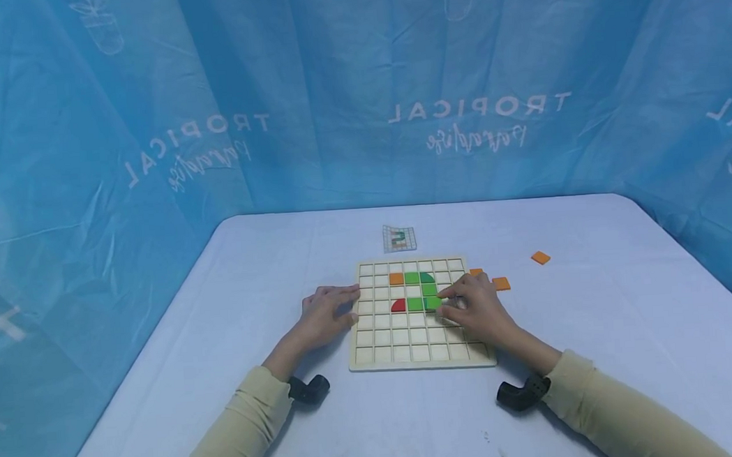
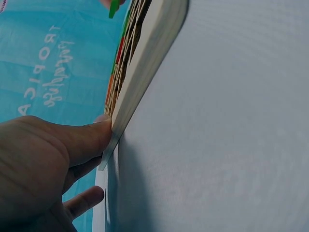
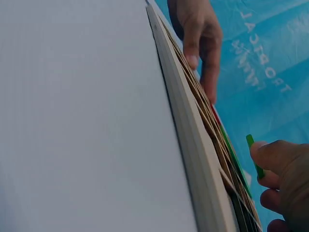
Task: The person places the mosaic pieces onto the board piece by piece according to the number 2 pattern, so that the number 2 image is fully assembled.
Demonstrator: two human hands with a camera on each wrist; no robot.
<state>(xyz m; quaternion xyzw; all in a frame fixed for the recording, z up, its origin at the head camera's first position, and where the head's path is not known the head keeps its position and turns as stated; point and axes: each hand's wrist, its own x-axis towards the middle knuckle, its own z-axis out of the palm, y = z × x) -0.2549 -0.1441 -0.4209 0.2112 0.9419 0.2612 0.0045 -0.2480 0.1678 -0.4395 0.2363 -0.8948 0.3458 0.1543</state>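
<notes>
A pale wooden grid board (image 1: 383, 355) lies on the table. On it, an orange square (image 1: 396, 279), a green square (image 1: 412, 278) and a rounded green piece (image 1: 427, 278) form the upper row. Below are a green square (image 1: 429, 289), a rounded red piece (image 1: 399, 305) and another green square (image 1: 415, 304). My right hand (image 1: 476, 307) pinches a green tile (image 3: 249, 140) between thumb and fingers, tilted just over the board's cells. Against the board's left edge rests my left hand (image 1: 324, 318), thumb and fingers extended and touching the rim.
Behind the board stands a small clear gridded card (image 1: 399, 239) with a colored pattern. Orange tiles (image 1: 501, 284) lie to the right, one (image 1: 540, 258) farther off. A blue printed curtain (image 1: 348, 139) hangs around the white table (image 1: 280, 262).
</notes>
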